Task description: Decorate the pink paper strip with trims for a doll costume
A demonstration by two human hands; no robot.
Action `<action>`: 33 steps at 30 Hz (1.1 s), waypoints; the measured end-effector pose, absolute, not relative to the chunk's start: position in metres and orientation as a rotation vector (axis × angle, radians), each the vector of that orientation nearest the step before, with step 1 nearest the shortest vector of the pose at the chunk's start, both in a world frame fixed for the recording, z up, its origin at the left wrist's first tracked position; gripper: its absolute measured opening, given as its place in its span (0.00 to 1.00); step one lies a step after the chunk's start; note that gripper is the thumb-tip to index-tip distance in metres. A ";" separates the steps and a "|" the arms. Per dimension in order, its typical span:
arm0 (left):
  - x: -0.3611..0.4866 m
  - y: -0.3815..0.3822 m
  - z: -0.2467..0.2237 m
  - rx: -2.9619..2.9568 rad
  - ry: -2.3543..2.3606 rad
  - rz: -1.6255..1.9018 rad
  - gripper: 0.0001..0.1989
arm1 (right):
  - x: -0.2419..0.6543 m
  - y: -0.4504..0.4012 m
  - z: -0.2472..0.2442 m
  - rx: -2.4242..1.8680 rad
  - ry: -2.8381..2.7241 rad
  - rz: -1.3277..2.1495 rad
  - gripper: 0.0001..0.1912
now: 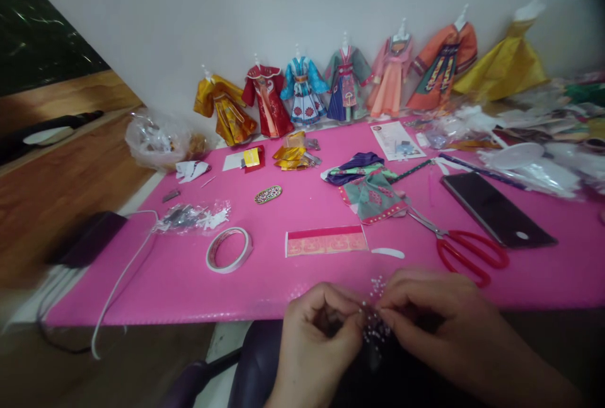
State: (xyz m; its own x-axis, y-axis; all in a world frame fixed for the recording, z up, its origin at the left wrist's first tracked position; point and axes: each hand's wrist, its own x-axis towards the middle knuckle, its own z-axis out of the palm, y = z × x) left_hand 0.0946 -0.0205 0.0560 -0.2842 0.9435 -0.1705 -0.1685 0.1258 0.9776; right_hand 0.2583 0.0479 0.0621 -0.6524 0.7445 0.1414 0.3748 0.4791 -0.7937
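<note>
Just off the table's front edge, my left hand and my right hand face each other, fingertips pinched. Between them is a small cluster of tiny white beads, some of it hanging below the fingers. Both hands pinch this cluster; what joins the beads is too fine to make out. Beyond the hands lies a pink patterned strip with a curved white piece beside its right end. Red-handled scissors rest behind my right hand, blades touching a folded grey-green and purple cloth.
A roll of tape and an oval patterned piece lie left on the pink table. A phone and plastic packets are at right. Several dressed doll forms stand along the wall. A white cable hangs over the left edge.
</note>
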 end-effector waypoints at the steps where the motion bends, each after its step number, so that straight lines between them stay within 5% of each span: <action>1: 0.094 -0.020 0.056 0.830 1.382 1.371 0.07 | 0.258 0.048 0.063 -0.920 -2.257 1.061 0.10; 33: 0.076 -0.004 0.050 0.525 1.148 1.368 0.12 | 0.267 0.062 0.046 -1.108 -1.709 1.322 0.10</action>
State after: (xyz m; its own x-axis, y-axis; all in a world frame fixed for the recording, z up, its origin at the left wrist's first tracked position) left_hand 0.0756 -0.0043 0.0499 -0.1839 0.9279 -0.3243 -0.4802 0.2030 0.8533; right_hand 0.2673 0.0615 0.0461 -0.3905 0.9203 0.0241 0.2079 0.1137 -0.9715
